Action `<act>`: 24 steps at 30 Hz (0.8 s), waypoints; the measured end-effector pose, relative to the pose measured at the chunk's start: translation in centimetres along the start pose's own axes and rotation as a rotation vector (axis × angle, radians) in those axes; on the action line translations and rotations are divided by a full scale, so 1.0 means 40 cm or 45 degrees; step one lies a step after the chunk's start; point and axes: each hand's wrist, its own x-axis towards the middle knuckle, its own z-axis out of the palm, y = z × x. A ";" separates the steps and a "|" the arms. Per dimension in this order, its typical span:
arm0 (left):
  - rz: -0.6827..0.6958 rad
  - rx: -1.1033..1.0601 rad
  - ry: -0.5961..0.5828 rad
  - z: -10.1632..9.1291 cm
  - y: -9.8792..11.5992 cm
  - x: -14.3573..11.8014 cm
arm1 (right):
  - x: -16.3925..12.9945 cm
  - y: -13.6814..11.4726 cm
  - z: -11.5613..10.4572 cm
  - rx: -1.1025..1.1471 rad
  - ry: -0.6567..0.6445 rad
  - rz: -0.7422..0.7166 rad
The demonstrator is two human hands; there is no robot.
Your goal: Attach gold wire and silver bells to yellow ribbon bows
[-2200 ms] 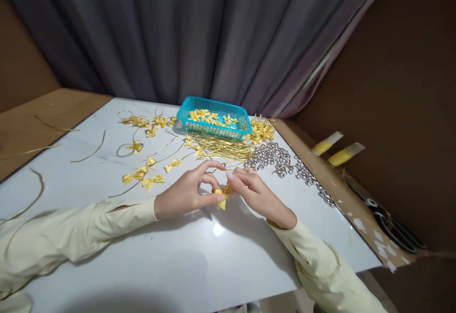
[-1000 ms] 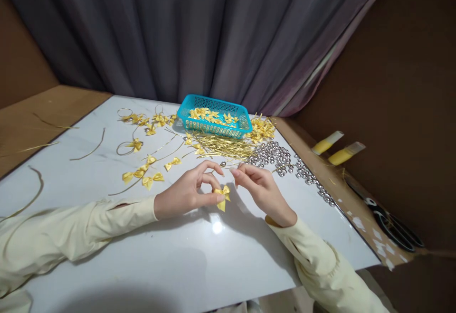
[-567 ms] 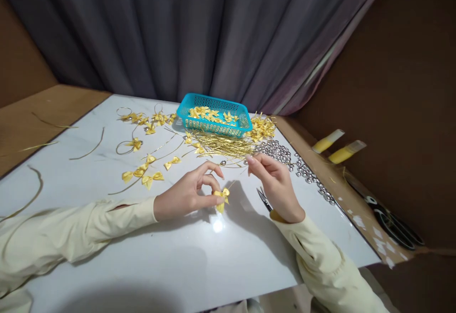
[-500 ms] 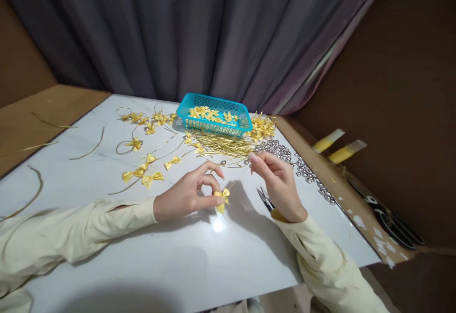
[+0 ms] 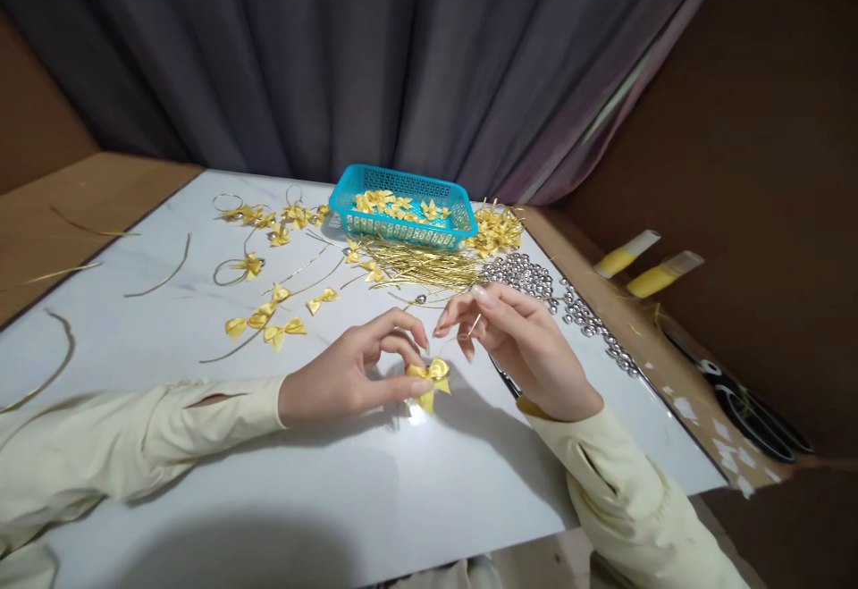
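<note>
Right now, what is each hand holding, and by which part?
Left hand pinches a yellow ribbon bow at its knot. Right hand pinches a thin gold wire near its end.

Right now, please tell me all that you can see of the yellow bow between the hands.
The yellow bow is small, of shiny ribbon, with two loops and short tails hanging down. The left hand pinches it just above the white table. A thin wire seems to run up from it to the right hand.

Dim room, overhead glare on table (image 5: 402,482), soft shadows, wide-angle edge warp
</note>
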 end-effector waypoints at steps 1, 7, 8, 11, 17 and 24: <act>0.010 -0.002 -0.003 0.000 0.000 0.001 | -0.001 -0.001 0.000 0.054 -0.025 0.042; 0.040 -0.010 -0.002 0.000 0.001 0.007 | -0.003 -0.001 -0.008 0.196 -0.124 0.107; 0.040 -0.003 -0.006 -0.001 0.000 0.007 | -0.002 -0.001 -0.009 0.206 -0.133 0.100; 0.030 0.001 -0.030 -0.002 -0.003 0.007 | 0.000 -0.001 -0.005 0.238 -0.165 0.079; -0.109 -0.096 -0.011 -0.001 -0.001 0.012 | 0.002 -0.001 -0.001 0.267 -0.200 0.068; -0.123 -0.136 -0.004 -0.005 -0.002 0.016 | -0.001 0.001 0.003 0.259 -0.227 0.079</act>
